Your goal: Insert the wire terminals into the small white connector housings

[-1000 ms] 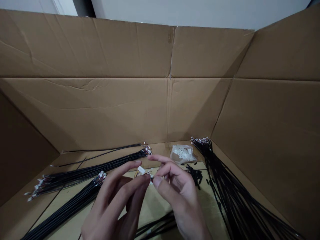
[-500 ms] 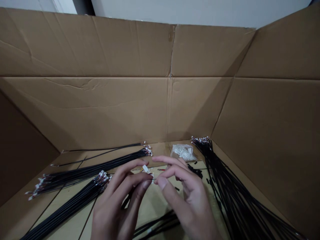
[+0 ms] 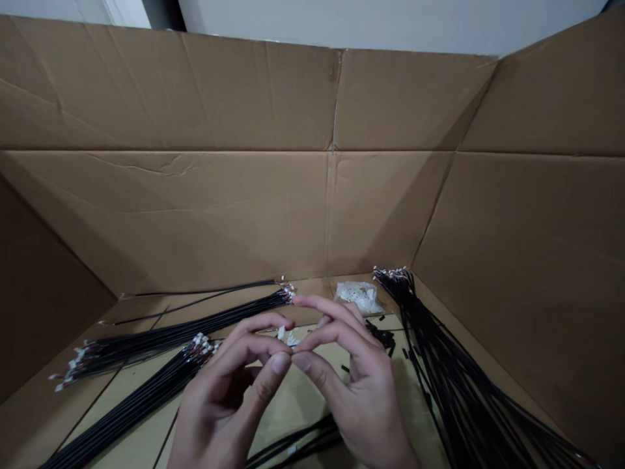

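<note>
In the middle, my left hand (image 3: 229, 391) is closed, its thumb and index finger pinching the end of a thin black cable that is mostly hidden by the fingers. A small white connector (image 3: 281, 333) shows just above these fingertips. My right hand (image 3: 351, 384) meets it tip to tip, thumb and index finger pinched on a fine wire (image 3: 293, 349) at the cable end; its other fingers are loosely curled. Small white pieces (image 3: 293, 340) show just behind the joined fingertips; whether they lie on the board or hang from the cable I cannot tell.
Black cable bundles with white connectors lie at left (image 3: 141, 391), behind it (image 3: 195, 324) and along the right (image 3: 454, 365). A clear bag of white parts (image 3: 360, 297) and short black pieces (image 3: 383, 337) sit at the back. Cardboard walls (image 3: 234, 215) surround the surface. Loose cables (image 3: 303, 443) lie in front.
My right hand has moved slightly left, and its thumb and index finger have closed against my left fingertips. The white connector is now lower and more hidden.
</note>
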Demonstrator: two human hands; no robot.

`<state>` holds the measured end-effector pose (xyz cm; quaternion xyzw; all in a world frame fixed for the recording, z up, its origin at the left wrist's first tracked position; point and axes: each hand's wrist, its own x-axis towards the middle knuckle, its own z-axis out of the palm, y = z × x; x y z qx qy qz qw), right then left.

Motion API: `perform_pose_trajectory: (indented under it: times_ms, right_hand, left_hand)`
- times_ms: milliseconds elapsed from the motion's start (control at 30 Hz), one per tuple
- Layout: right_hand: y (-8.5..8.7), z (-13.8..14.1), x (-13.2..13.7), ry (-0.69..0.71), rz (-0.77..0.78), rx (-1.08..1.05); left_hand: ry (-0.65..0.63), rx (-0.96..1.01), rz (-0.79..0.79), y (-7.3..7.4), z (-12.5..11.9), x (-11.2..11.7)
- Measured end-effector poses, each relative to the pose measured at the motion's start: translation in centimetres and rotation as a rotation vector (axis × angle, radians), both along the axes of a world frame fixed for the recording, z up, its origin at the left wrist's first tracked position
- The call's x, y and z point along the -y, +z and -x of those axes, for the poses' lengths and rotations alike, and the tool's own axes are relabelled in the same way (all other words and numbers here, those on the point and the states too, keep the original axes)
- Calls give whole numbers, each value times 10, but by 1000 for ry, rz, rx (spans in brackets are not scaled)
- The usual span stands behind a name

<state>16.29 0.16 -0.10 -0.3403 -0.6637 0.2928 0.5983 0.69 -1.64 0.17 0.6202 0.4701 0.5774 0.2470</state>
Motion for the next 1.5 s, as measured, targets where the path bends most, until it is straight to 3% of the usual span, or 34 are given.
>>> perform_pose_trajectory:
  times_ms: [200,300,400,500,600,767,967,1233,1367,1500]
  right_hand:
    - [-8,24,3,-19,39,-143]
    - [-16,31,3,-160,-102,-124]
    - [-23,28,1,-318,-313,25]
    - [-26,18,-2,-364,-481,238]
    - [-23,9,-6,-398,-541,292]
    - [-16,3,-14,-261,-351,149]
    - [-9,-8,-19,45,-167,119]
    - [-2,-6,-4,54,-75,194]
    - [3,-9,-4,157,170,26]
    - [5,-12,-6,132,326,-27]
  left_hand:
    - [63,105,25,-3,-2,0]
    - [58,132,38,-3,-3,1]
    - [63,93,23,-3,-5,1]
    - [90,-41,-61,-5,-4,-1]
    - [122,-240,-194,-7,0,-3]
    - [122,-476,-286,-5,4,-2]
    - [198,-422,-220,-5,-3,-1]
    - [186,-366,-161,-5,-2,2]
    - [90,-385,-137,3,2,3]
    - [-35,-488,-229,5,-2,3]
